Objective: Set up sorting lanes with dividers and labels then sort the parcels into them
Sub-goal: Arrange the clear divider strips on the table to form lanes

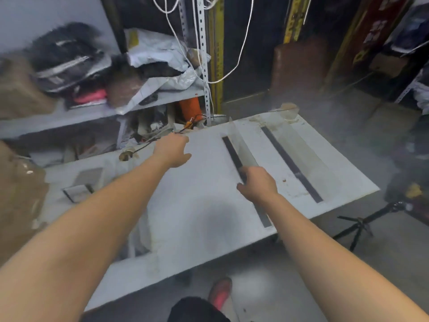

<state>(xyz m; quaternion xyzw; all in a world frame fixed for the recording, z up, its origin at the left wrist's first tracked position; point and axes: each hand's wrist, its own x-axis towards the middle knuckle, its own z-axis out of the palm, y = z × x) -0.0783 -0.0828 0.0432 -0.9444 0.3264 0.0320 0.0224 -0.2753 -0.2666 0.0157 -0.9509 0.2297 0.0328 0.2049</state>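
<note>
1. Head view: the right hand [257, 184] curls round the middle of a long, flat, dark strip, the held divider [232, 152]. The strip lies on the table and runs away from the hand toward the far edge. A pale translucent band runs along it; whether that is an upright clear panel cannot be told.
2. The second divider [290, 163], of the same dark, narrow shape, lies to the right of the right hand, parallel and well apart.
3. The left hand [173, 148] reaches over the table's far edge with its fingers loosely bent, holding nothing visible.
4. The table [197, 194] is white, smooth and rectangular, with brownish stains beyond the right hand.
5. Left of the left arm, a small dark-framed rectangle [74, 192] lies flat on the table. Its face is too blurred to read.
6. Beyond the left hand, a grey metal shelf [69, 112] carries crumpled white plastic parcels [162, 52] and dark bags [67, 59]. An orange cylinder [190, 106] stands below the shelf.
7. A white cord [243, 43] hangs in loops above both hands, beside a perforated metal upright [203, 54].
8. Right of the right arm, a black tripod [362, 224] lies on the grey floor.
9. A yellow strip [292, 24] and a red banner [376, 31] bear writing, which is blurred and unreadable.
</note>
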